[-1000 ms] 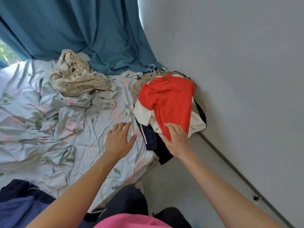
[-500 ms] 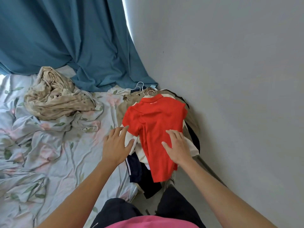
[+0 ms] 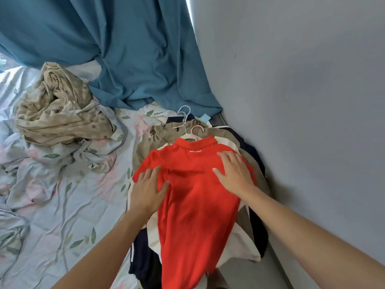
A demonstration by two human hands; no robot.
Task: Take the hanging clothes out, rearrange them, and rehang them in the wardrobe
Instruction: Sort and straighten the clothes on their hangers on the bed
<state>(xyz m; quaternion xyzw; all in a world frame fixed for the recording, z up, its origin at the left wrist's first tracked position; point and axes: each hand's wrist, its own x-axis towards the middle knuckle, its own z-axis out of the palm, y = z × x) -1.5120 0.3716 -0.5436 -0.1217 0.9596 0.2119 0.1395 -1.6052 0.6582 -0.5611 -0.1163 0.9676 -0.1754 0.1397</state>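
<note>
Red shirt tops the pile on the bed — both hands, left and right, just slid up it, now flat and spread, smoothing before rehanging I guess.

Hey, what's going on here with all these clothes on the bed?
A person is sorting a stack of clothes still on their hangers, piled at the edge of the bed beside the wall. Both hands lie flat on the red polo shirt on top: the left hand on its sleeve side, the right hand near the shoulder. Beige, cream and dark garments lie underneath, with hanger hooks poking out at the far end. Nothing is lifted yet. A crumpled beige cloth sits apart near the teal curtain.
</note>
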